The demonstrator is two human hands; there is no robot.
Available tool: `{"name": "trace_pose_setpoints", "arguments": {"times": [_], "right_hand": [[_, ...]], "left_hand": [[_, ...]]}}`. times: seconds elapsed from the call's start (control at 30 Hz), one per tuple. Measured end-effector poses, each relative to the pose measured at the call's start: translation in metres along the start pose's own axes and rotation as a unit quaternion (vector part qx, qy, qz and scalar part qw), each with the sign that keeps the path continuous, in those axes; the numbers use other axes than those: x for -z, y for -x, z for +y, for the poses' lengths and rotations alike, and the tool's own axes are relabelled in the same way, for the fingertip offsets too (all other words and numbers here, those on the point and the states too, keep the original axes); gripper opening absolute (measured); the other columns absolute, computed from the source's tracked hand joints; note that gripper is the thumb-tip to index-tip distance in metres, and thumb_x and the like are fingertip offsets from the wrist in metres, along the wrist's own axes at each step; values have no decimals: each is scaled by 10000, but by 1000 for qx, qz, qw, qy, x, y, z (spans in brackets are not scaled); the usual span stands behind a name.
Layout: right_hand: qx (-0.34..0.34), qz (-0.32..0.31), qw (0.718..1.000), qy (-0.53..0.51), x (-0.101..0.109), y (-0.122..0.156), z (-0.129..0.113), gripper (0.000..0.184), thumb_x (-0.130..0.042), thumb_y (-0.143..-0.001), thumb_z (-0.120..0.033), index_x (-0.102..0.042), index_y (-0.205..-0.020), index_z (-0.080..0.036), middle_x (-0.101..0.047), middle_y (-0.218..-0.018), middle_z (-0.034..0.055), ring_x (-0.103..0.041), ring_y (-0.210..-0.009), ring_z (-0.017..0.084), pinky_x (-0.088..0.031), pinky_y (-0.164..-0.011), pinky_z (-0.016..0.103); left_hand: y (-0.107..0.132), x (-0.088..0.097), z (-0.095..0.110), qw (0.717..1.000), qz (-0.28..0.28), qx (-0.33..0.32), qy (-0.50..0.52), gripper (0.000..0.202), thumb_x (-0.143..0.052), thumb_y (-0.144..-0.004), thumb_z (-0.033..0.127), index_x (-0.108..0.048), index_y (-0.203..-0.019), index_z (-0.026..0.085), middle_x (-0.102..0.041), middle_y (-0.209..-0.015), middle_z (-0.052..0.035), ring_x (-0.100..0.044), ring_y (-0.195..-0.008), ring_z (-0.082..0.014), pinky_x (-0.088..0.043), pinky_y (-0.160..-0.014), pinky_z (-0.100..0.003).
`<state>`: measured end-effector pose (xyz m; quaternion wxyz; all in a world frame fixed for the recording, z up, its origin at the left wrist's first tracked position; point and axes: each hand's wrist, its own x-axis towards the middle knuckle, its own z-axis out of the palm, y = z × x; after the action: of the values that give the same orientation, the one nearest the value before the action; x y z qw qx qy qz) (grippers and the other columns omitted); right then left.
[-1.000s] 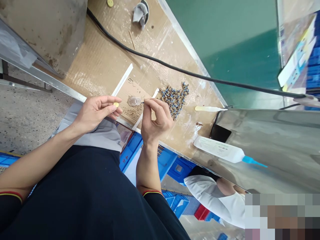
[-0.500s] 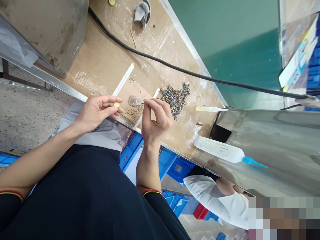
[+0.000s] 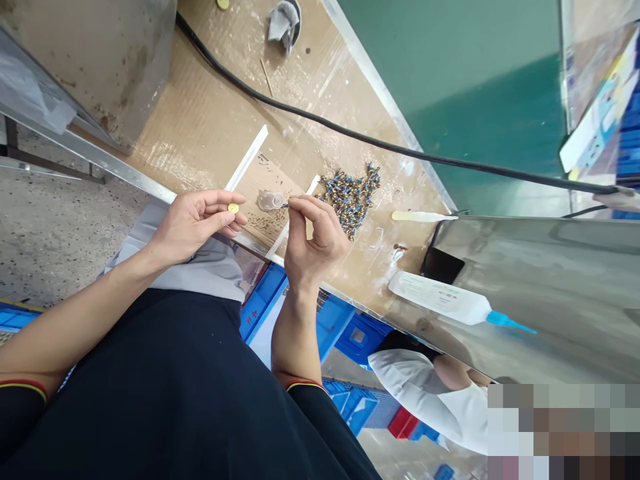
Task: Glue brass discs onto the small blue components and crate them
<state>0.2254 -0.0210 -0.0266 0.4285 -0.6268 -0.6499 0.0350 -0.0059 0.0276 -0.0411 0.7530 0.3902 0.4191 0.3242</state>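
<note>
Between the thumb and fingers of my left hand (image 3: 197, 223) is a small round yellow disc (image 3: 233, 209), much like a button. My right hand (image 3: 317, 233) is pinched on a small dark-blue piece (image 3: 285, 205), mostly hidden by the fingertips. That piece is at the right side of a small translucent cup (image 3: 271, 201), which lies on the table between my hands; whether they touch I cannot tell. Tiny brown bits are scattered around the cup. Just right of my right hand lies a heap of small blue and brass-coloured parts (image 3: 353, 200).
A black cable (image 3: 345, 135) crosses the cardboard-covered table (image 3: 195, 140). White strips (image 3: 249, 157) edge the work area. A white bottle with a blue nozzle (image 3: 440, 297) lies to the right, near a pale stick-like tool (image 3: 423, 217). Another person's white garment (image 3: 415, 387) shows at lower right.
Both hands keep nearly the same place and grip. The right hand has shifted very slightly; the view has moved a little.
</note>
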Motion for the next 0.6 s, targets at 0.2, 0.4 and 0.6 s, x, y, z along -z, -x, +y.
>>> {"name": "trace_pose_setpoints", "arguments": {"times": [0.2, 0.4, 0.6], "right_hand": [[2, 4, 1000, 10, 0, 1, 1, 164, -714, -1151, -197, -861, -1141, -270, -878, -1135, 23, -853, -1090, 212, -707, -1007, 413], [10, 9, 999, 35, 0, 1, 2, 178, -687, -1163, -204, -853, -1138, -264, -870, -1127, 26, -852, -1086, 213, -708, -1007, 418], [32, 43, 997, 60, 1, 4, 1, 173, -694, -1159, -193, -849, -1162, -270, -856, -1132, 24, -845, -1089, 208, -708, -1009, 416]], "left_hand": [[0, 0, 0, 1000, -1, -5, -1, 378, -889, -1019, 318, -861, -1350, 138, -906, -1031, -101, -882, -919, -217, -761, -861, -336], [0, 2, -3, 1000, -2, -9, -4, 384, -884, -1030, 326, -857, -1364, 139, -908, -1047, -106, -888, -934, -223, -759, -869, -335], [5, -2, -5, 999, -8, -35, -34, 343, -853, -1060, 315, -862, -1369, 166, -919, -1122, -99, -901, -1073, -239, -750, -916, -307]]}}
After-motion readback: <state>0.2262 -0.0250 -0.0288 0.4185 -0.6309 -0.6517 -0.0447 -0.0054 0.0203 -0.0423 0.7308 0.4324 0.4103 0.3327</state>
